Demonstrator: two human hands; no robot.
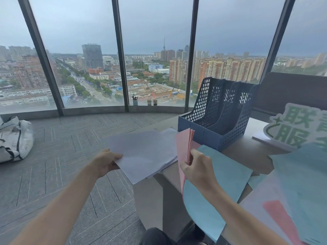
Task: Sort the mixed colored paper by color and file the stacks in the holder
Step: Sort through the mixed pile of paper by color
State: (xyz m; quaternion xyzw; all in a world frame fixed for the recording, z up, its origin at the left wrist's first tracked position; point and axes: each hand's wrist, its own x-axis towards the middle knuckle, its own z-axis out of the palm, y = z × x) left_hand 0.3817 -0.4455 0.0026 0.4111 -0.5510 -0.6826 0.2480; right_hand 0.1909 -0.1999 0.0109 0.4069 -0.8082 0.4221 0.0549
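Two hands hold sorted paper at the desk's near edge.
The right hand pinches a pink stack upright over blue sheets; the left hand grips a white stack at its left edge; beyond stands the blue holder, slots unfilled.

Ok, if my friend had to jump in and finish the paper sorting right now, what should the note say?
Left hand grips the white stack, which overhangs the desk corner.
Right hand pinches the pink stack, held upright on edge.
Light blue sheets lie on the desk under that hand; more mixed pink and blue paper lies further right.
The blue file holder looks empty.
Done: white and pink gathered, at least partly. Left: finish sorting, then file each colour.
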